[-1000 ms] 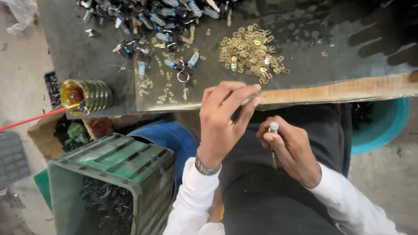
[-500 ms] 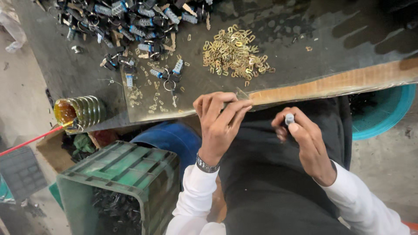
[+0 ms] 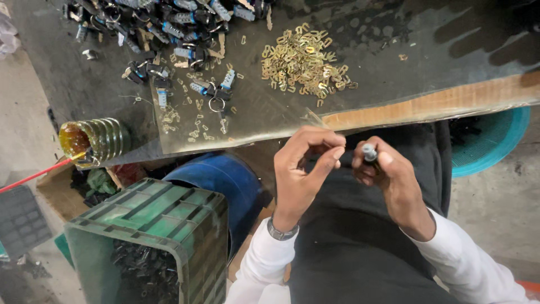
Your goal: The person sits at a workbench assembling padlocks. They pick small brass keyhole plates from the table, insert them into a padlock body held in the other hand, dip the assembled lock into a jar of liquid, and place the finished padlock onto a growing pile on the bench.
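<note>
Fingers [image 3: 329, 147] of left hand [image 3: 301, 174]: pinched together at the tips; any piece between them too small to tell. Right hand [image 3: 391, 177]: fingers closed around a small grey-capped cylinder [image 3: 369, 152], held upright over the lap, just beside the left fingertips. Bench [image 3: 405, 67]: heap of brass clips [image 3: 304, 59] near centre; pile of dark and blue parts [image 3: 169, 28] at far left. Green crate [image 3: 152, 225], blue drum [image 3: 219, 177] below bench edge. Ribbed jar [image 3: 95, 141] at bench's left corner.
</note>
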